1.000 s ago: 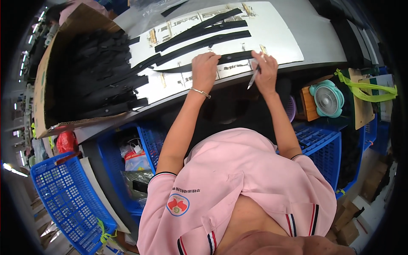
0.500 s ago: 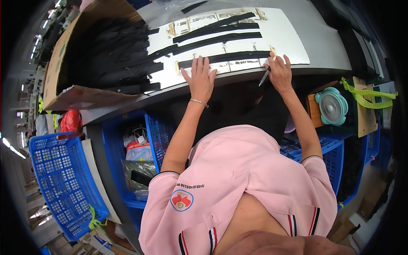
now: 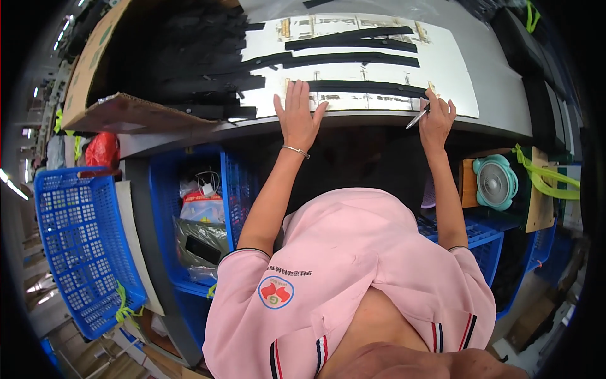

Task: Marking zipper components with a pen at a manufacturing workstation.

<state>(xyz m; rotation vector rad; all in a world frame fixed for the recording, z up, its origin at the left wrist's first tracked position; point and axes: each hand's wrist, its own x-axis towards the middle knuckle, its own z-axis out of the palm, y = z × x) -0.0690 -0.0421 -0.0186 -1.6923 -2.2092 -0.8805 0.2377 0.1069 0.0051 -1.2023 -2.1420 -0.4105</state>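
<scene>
A white board (image 3: 451, 69) lies on the table with several black fabric strips across it. My left hand (image 3: 298, 120) rests flat, fingers stretched and thumb apart, its fingertips over the left end of the nearest black strip (image 3: 366, 86). At that strip's right end, beside a small tan block (image 3: 431, 86), my right hand (image 3: 435, 123) is closed around a pen (image 3: 417, 117). Its fingertips touch or nearly touch the strip; the pen's tip points down toward the table's near edge. Farther back on the board lie more black strips (image 3: 353, 60), two of them crossing at a slant.
On the left, a cardboard box (image 3: 148, 110) lies open, with many black strips spilling onto the board. Blue plastic baskets (image 3: 82, 246) stand left and below the table. At right are a small teal fan (image 3: 495, 182) and a yellow-green strap (image 3: 543, 180).
The whole view has shifted, so the board appears farther right. Across the board, my left hand has slid left onto the strip's end. My right hand stays at the right end with the pen.
</scene>
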